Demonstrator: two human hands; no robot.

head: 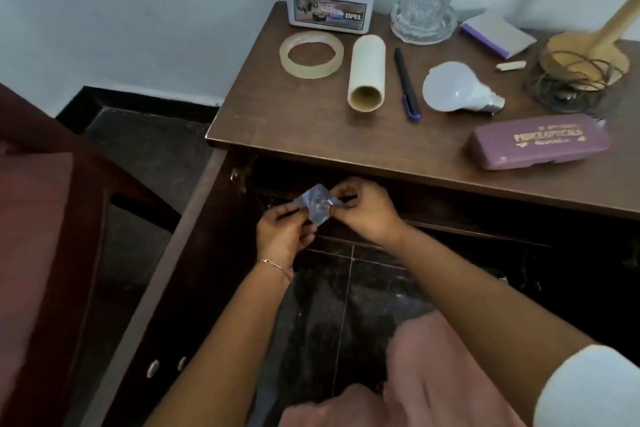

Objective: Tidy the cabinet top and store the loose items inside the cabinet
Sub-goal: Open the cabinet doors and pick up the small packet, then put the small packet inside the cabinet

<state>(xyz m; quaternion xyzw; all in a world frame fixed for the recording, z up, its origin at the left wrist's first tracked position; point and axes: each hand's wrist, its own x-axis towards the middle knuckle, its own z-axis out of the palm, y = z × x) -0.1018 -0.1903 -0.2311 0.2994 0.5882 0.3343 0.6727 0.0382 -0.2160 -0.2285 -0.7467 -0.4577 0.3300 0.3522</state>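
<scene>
Left hand (pixel 284 230) and right hand (pixel 369 215) both pinch a small clear packet (pixel 317 205) with curled fingers (pixel 346 188), just in front of the open cabinet (pixel 398 166). I'd flatten it first, then tuck it inside.

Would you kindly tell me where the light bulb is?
Head view: the bulb lies right of centre on the cabinet top, between pen and cord.

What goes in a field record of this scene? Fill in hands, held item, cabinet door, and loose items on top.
hands: left hand and right hand both pinch one item
held item: small clear plastic packet, contents unclear
cabinet door: open, swung left
cabinet top: tape roll, cream tube, pen, bulb, purple case
</scene>
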